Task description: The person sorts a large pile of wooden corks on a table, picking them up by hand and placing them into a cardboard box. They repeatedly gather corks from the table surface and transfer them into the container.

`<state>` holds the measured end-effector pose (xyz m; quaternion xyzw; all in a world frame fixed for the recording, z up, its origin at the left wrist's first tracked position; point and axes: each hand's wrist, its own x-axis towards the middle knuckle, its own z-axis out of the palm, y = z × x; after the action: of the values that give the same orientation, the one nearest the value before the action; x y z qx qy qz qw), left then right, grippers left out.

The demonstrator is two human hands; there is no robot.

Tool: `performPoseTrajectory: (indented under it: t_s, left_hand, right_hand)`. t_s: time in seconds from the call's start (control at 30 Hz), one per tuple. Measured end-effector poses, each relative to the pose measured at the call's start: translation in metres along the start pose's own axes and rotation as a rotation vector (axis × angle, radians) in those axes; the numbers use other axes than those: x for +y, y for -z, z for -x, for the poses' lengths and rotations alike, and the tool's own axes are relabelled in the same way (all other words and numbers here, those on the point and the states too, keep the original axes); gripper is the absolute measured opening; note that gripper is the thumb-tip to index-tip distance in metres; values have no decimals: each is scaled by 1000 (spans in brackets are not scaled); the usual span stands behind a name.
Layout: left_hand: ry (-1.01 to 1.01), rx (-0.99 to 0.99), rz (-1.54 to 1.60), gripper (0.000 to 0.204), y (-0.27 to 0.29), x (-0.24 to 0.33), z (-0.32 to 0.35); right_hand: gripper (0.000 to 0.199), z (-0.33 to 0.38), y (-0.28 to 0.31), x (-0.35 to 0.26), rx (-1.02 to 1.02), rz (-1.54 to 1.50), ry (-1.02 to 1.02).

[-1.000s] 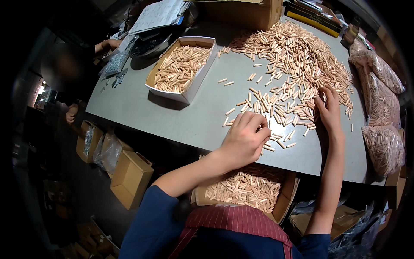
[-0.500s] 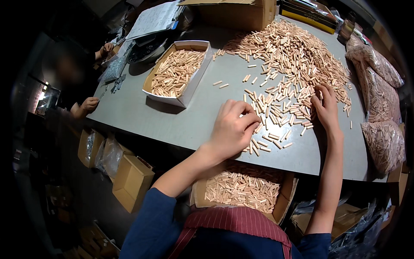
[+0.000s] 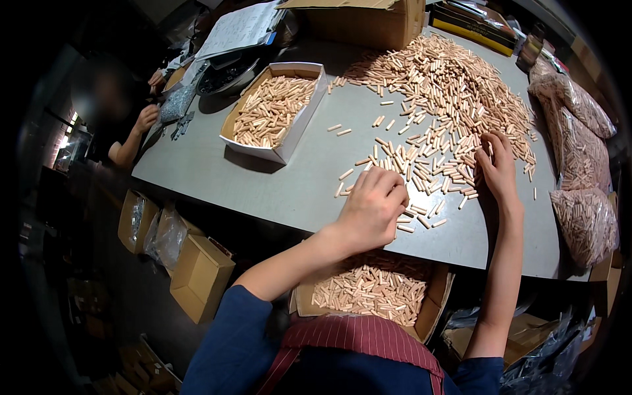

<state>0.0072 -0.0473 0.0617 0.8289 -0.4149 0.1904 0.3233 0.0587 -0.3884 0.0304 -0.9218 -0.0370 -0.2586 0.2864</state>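
Observation:
Short pale wooden dowels (image 3: 454, 89) lie in a wide heap on the grey table (image 3: 263, 197), thinning out toward its near edge. Above the loose ones at that edge is my left hand (image 3: 376, 207), its fingers curled down and pressed together. Its fingertips are mostly hidden, so what they grip does not show. My right hand (image 3: 498, 164) rests at the right side of the heap, fingers bent, with a gap between thumb and forefinger. Below the table edge, a cardboard box (image 3: 304, 299) in front of me holds many more dowels.
A white box (image 3: 304, 128) of dowels stands left of the heap. Clear bags (image 3: 582, 155) of dowels line the right edge. A large carton (image 3: 359, 26) and a papers-topped bowl (image 3: 227, 76) sit at the back. Another person's hand (image 3: 147, 118) is at the far left.
My left hand has shifted right and slightly nearer to me. Several dowels now lie apart to its left. My right hand has barely moved. The other person's hand has risen toward a bag.

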Motion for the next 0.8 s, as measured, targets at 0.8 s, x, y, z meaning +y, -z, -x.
performPoseTrajectory:
  t_s: [0.8]
  left_hand:
    - [-78,-44,-152,25,104,-57,39]
  right_hand:
    - [36,1,0,14,-40,-2,2]
